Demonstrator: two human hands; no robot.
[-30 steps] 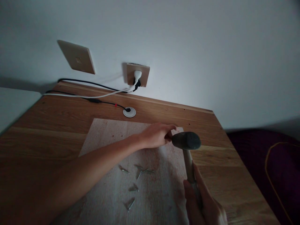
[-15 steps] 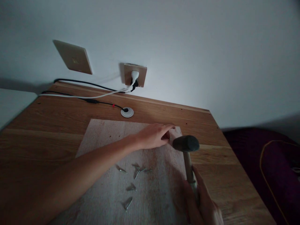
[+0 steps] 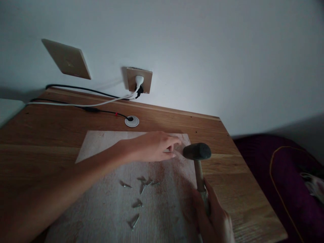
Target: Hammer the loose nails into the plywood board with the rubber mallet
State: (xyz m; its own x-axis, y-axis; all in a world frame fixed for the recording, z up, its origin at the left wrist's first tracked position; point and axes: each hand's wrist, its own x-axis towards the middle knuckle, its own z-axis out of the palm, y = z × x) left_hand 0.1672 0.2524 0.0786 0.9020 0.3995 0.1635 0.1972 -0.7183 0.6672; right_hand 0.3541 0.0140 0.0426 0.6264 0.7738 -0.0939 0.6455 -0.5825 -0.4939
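Note:
A pale wooden board (image 3: 98, 199) lies flat on the wooden desktop. Over its far right corner is my left hand (image 3: 154, 146), thumb and index finger apart, with nothing visible between them. Close to those fingertips hangs the dark head of a mallet (image 3: 196, 151). My right hand (image 3: 215, 216) is wrapped round the mallet's handle and holds it upright. On the board's middle lie several loose screws (image 3: 143, 184), with a single screw (image 3: 135, 221) nearer to me. Whether a screw stands in the board by my left fingers, I cannot make out.
Behind the board, a round cable grommet (image 3: 132, 121) sits in the desktop (image 3: 240, 189). A white cable (image 3: 91, 103) and black cables run to a wall socket (image 3: 139, 80). A blank wall plate (image 3: 66, 59) is further left. Dark purple fabric (image 3: 255, 155) lies beyond the right edge.
My left thumb and index finger have spread apart and drawn back slightly left. The mallet stays close to the corner in my right hand. The whole view has shifted a little.

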